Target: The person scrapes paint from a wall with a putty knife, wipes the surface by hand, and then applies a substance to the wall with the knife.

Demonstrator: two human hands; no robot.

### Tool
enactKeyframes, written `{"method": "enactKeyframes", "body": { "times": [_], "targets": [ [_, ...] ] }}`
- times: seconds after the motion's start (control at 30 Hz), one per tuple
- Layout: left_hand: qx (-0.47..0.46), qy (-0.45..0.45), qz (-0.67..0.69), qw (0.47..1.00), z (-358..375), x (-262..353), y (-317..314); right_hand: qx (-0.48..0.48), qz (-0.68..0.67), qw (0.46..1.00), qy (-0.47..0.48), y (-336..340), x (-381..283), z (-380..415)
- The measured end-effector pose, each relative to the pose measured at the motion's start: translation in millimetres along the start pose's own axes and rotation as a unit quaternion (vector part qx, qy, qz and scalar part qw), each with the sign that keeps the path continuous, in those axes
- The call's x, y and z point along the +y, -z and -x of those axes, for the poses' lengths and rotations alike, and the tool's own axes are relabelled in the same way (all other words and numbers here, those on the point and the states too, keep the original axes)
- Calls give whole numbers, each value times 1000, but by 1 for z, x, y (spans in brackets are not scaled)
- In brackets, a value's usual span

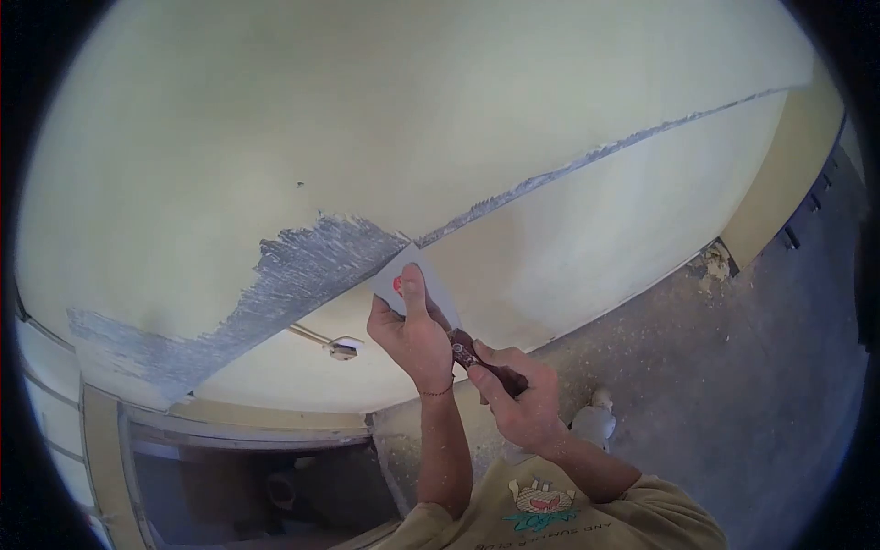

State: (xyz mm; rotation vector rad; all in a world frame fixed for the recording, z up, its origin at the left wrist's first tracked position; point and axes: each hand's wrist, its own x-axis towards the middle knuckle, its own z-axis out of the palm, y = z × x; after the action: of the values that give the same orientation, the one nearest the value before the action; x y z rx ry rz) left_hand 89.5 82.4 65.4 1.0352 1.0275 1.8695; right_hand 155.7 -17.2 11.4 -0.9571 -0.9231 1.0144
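A scraper with a wide pale blade [433, 278] and a dark brown handle [469, 355] is held in both hands. My right hand [524, 401] is wrapped round the handle. Higher up, my left hand [417, 341] grips the blade, its thumb flat on the face beside a small red mark. The blade's upper corner meets the edge of a cream painted surface [367, 137]. Along that edge runs a rough grey stripped band [312, 266], wide on the left and narrowing to a thin strip on the right. How firmly the blade presses cannot be seen.
Below the edge is a pale wall [587, 247] with a small fixture [344, 350] on it. A dark doorway-like opening [266, 486] lies at lower left. Pale flakes speckle the grey floor [660, 367]. A shoe [600, 400] shows beyond my right arm.
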Motion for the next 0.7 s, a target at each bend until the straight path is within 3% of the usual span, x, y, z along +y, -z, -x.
{"method": "enactKeyframes", "body": {
  "times": [0.1, 0.17, 0.3, 0.37, 0.4, 0.47, 0.57, 0.63, 0.7],
  "targets": [
    [12, 56, -49, 997, 2, 5, 1, -1, -43, 999, -20, -3, 3, 2],
    [14, -19, -47, 999, -5, -1, 2, 1, -42, 999, -2, -6, 2, -3],
    [7, -72, -46, 996, -11, 14, -3, -13, -20, 1000, 12, -9, -7, -10],
    [11, 22, -56, 998, -3, 16, -1, -1, -42, 999, 8, -5, 2, -2],
    [9, 17, -56, 998, -4, 9, 1, 13, -64, 998, 10, -6, 6, -2],
    [19, -100, -92, 990, -11, -13, 4, 13, -48, 998, 41, -11, 5, -11],
    [12, -34, 3, 999, -15, 22, -8, 4, 3, 999, 41, -10, -5, -12],
    [21, -23, -34, 999, -8, 20, -7, -7, 21, 999, 29, -9, -6, -8],
    [16, -22, -62, 998, -7, 15, -6, -6, -52, 999, -7, -5, -2, -4]
  ]
}}
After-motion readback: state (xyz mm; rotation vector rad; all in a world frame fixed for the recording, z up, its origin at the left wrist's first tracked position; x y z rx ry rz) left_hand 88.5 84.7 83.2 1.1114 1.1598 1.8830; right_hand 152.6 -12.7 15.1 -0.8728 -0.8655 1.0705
